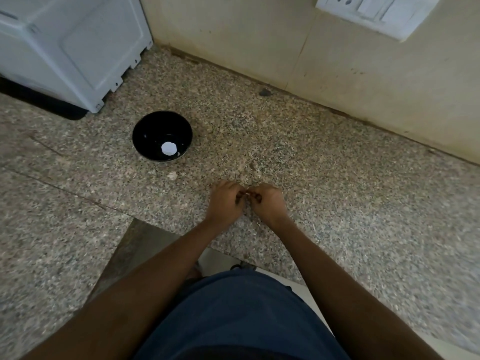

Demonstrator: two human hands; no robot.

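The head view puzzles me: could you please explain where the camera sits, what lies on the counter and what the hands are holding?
There is no machine here, only a person working with bare hands. The single picture comes from a camera worn on the person's head, looking forward and down, so the arms reach in from the bottom. The left hand and right hand meet over a speckled stone counter and pinch a small thing between their fingertips; it is too small to identify. To the left stands a black bowl with a white piece inside, and a pale scrap lies near it. A white appliance stands at the back left, and a switch plate is on the wall.
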